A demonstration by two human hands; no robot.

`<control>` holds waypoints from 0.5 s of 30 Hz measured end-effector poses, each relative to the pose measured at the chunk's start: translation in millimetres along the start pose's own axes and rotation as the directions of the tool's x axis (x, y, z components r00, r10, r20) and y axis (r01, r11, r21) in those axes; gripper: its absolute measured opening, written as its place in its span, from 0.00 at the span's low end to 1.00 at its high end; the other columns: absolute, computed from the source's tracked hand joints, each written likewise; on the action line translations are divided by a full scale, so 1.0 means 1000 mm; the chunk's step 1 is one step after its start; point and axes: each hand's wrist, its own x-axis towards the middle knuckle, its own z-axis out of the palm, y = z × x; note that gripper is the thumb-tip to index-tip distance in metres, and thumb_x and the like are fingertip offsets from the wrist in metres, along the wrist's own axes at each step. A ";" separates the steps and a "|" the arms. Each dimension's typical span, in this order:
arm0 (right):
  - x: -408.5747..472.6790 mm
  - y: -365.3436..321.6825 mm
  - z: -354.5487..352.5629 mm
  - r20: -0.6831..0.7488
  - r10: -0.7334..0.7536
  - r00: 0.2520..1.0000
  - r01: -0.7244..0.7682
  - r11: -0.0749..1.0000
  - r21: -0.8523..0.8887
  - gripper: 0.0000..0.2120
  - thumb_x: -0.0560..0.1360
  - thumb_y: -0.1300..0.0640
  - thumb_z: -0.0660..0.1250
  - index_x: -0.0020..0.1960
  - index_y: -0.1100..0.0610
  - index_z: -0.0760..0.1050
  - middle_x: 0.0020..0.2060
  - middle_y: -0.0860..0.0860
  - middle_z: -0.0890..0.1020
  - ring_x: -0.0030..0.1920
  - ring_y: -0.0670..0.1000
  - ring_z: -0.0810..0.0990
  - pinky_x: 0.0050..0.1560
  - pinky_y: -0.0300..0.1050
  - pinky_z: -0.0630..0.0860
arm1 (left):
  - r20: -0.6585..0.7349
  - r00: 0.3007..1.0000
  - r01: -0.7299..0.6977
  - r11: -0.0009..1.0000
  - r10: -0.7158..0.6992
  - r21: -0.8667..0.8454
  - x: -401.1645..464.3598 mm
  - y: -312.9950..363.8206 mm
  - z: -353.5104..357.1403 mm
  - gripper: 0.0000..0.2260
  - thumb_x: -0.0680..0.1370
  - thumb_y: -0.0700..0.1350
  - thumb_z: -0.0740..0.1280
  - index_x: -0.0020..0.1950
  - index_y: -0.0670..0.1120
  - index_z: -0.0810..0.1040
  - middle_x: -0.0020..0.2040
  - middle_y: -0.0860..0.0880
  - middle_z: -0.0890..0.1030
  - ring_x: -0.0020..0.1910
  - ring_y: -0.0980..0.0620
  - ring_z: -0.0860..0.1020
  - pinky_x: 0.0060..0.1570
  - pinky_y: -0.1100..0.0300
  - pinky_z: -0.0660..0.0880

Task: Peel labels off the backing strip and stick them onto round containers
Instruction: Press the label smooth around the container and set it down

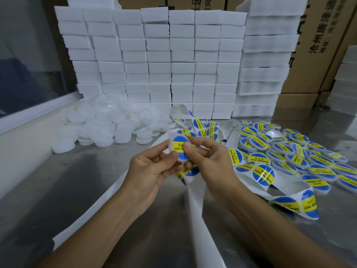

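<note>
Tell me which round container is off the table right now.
The container held between the left hand and right hand, blue-and-yellow label up. The labelled pile and blank pile lie on the table.

Container half covered by fingers of both hands; label's lower print hidden under right thumb. Strip runs off bottom edge, far loops tangled, count unclear. Unlabelled pile at worktop's far left washed out, single pieces indistinct. Carton print cropped at top edge. Forearms cut off below.
</note>
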 end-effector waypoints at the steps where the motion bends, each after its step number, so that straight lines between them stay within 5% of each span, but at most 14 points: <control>1: 0.001 0.000 -0.001 -0.017 -0.011 1.000 0.011 1.000 0.000 0.06 0.76 0.59 0.70 0.53 0.57 0.79 0.26 0.50 0.81 0.26 0.45 0.78 0.32 0.36 0.76 | 0.028 1.000 0.003 1.000 -0.004 0.018 -0.001 -0.001 0.001 0.16 0.64 0.41 0.73 0.51 0.43 0.86 0.43 0.41 0.85 0.40 0.48 0.84 0.42 0.61 0.80; 6: 0.002 0.004 -0.001 -0.060 0.010 0.998 -0.012 0.999 -0.037 0.07 0.77 0.53 0.69 0.50 0.57 0.79 0.24 0.50 0.80 0.25 0.44 0.77 0.29 0.35 0.74 | 0.036 0.999 0.020 0.999 -0.021 0.032 -0.002 -0.003 0.004 0.19 0.63 0.43 0.74 0.53 0.43 0.85 0.45 0.40 0.85 0.41 0.49 0.83 0.42 0.60 0.80; 10: 0.000 0.004 0.003 -0.009 0.079 0.997 -0.079 0.997 0.012 0.22 0.64 0.45 0.77 0.51 0.57 0.77 0.35 0.55 0.85 0.32 0.46 0.83 0.35 0.36 0.77 | 0.029 1.000 0.010 0.999 -0.011 0.037 -0.002 -0.003 0.002 0.17 0.60 0.45 0.75 0.48 0.46 0.87 0.41 0.42 0.85 0.38 0.51 0.84 0.39 0.62 0.79; 15: 0.003 0.000 -0.004 -0.082 0.025 0.996 -0.027 0.999 -0.022 0.13 0.75 0.51 0.71 0.42 0.62 0.75 0.29 0.54 0.83 0.22 0.46 0.76 0.25 0.38 0.74 | 0.058 0.998 0.024 0.995 -0.030 0.094 -0.001 -0.006 0.000 0.19 0.60 0.46 0.76 0.50 0.44 0.86 0.40 0.42 0.84 0.34 0.53 0.80 0.37 0.62 0.79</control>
